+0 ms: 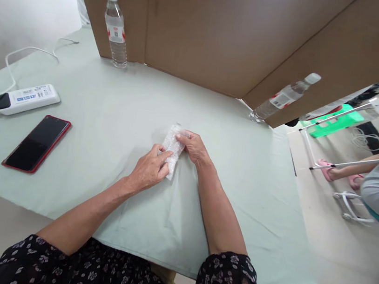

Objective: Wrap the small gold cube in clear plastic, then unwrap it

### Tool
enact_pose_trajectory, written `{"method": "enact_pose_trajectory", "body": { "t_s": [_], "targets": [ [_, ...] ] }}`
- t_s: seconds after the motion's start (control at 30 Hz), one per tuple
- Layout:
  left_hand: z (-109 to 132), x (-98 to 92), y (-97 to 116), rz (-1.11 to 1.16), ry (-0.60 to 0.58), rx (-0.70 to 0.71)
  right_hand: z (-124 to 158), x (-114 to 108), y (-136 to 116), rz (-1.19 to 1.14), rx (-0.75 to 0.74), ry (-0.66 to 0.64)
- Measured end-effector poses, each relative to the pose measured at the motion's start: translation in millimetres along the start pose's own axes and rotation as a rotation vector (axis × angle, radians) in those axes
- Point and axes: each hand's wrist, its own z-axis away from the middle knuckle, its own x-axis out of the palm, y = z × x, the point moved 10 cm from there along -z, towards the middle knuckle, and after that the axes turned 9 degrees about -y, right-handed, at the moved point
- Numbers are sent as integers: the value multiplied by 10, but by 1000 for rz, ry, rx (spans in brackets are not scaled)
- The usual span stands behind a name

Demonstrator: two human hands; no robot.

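Bubble wrap [172, 145] runs lengthwise away from the person [101, 268], its nearer half grasped by the left hand [149, 167], its farther half pinched by the right hand [194, 147].

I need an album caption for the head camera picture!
Left hand and right hand hold bubble wrap over a pale green tablecloth.

It is bright here, and the light is soft. A faint shadow lies on the green cloth [110, 102] by my left hand [150, 168]. The cardboard [197, 35] has a pale shine up high. Over on my right, the floor [320, 212] looks tilted and stretched, the pink shoes [325, 171] look blurry, and the top corner is dark
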Motion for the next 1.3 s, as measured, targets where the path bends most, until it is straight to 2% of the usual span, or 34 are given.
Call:
{"method": "enact_pose_trajectory", "body": {
  "t_s": [0.23,0.53,0.87,0.97,1.1,1.3],
  "targets": [
    [-8,15,-28,12,-26,-14,67,19,-96,56,-122,139],
    [-21,1,-50,56,-27,-56,183,92,-236,120,-229,156],
    [17,-103,-306,272,153,-243,642,389,-527,380,-372,148],
    [-19,-80,-317,348,136,-176,792,479,-485,460,-389,166],
    [-66,-50,-291,373,89,-56,977,569,-277,496,-380,213],
    [-120,-2,-223,309,-15,48,1181,622,-48,461,-524,347]
  ]
}}
